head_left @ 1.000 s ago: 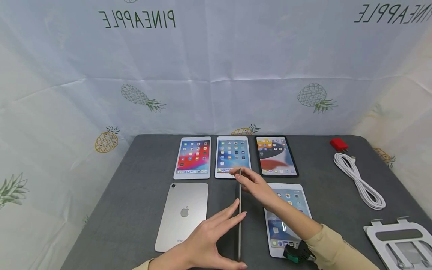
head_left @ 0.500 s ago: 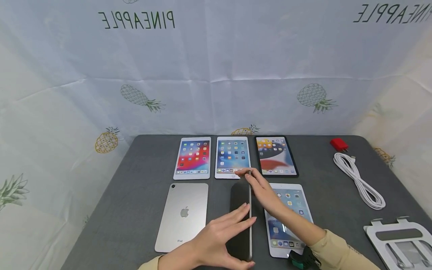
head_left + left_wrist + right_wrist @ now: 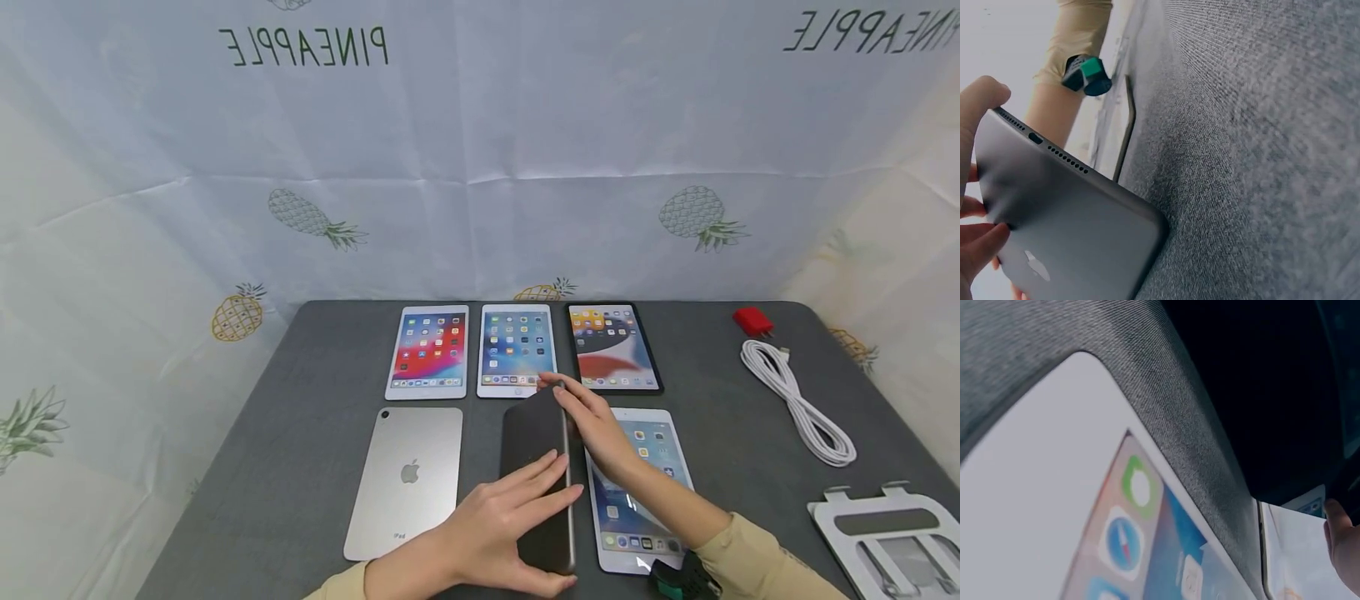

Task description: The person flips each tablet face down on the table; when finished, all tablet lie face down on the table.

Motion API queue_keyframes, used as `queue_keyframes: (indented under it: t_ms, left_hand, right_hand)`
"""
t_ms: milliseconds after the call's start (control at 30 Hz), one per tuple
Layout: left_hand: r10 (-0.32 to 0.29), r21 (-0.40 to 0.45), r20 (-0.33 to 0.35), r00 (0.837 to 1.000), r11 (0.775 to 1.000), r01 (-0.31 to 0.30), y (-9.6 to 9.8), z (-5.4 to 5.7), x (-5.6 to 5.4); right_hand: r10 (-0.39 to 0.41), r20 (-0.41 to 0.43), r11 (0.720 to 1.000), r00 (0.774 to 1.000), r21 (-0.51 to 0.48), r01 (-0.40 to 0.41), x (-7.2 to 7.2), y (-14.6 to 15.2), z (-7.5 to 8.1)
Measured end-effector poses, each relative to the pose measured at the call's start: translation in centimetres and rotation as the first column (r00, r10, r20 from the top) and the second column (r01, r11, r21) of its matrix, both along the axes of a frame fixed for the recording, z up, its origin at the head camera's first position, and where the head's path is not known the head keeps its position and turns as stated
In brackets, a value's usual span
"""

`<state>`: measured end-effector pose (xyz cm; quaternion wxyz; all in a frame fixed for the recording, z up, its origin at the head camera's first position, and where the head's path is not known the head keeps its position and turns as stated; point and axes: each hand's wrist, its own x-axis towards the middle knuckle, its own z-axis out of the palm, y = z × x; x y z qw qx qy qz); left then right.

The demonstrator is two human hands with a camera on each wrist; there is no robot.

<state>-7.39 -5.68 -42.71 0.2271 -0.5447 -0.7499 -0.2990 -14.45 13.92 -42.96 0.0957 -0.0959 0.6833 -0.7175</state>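
A dark grey tablet stands slantwise on one long edge in the head view, its back facing up and left. In the left wrist view, its apple logo, speaker holes and port show on the tablet, and one corner meets the dark cloth. My left hand grips the near end, thumb at the short edge, fingers at the back and raised long edge. With my right hand I hold the far corner. The tablet's dark screen side looms in the right wrist view, above a white tablet.
Under my right forearm lies a lit white tablet. A silver tablet lies face down at left. Behind are two white-framed tablets and a black-framed tablet. At right are a red charger, white cable and stand.
From upright on its edge, the grey tablet has tipped rightward, bringing its back into view. Both hands have shifted right with it, keeping their hold. The other things stay in place.
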Motion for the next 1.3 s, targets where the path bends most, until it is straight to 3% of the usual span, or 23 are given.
queue_keyframes:
  t_ms: [400, 600, 700, 867, 1000, 1300]
  left_hand:
    - [0.057, -0.094, -0.036, 0.998, 0.994, -0.06, 1.1, -0.4, 0.2]
    - [0.05, -0.184, -0.063, 0.997, 0.981, -0.061, 1.3, -0.9, 0.5]
    - [0.051, -0.224, -0.042, 0.998, 0.973, -0.059, 1.3, -1.3, 0.6]
    - [0.069, -0.269, -0.016, 0.997, 0.96, -0.071, 1.4, -2.1, 0.6]
    - [0.078, -0.302, -0.085, 0.993, 0.948, -0.101, 1.4, -2.7, 0.5]
    - [0.081, -0.384, -0.125, 0.989, 0.915, -0.123, 1.4, -3.6, 0.2]
  right_hand:
    - [-0.072, 0.015, 0.995, 0.997, 0.07, 0.071, 0.4, 1.0, -0.7]
    - [-0.155, 0.049, 0.971, 0.987, 0.189, 0.144, 0.6, 0.9, -1.3]
    - [-0.155, 0.02, 0.955, 0.988, 0.259, 0.145, 0.5, 1.1, -1.7]
    - [-0.078, -0.101, 0.899, 0.992, 0.422, 0.114, -0.2, 1.7, -2.1]
    - [0.004, -0.184, 0.831, 0.983, 0.547, 0.099, -1.0, 1.9, -2.4]
    - [0.139, -0.261, 0.745, 0.955, 0.664, 0.073, -1.6, 1.7, -3.0]
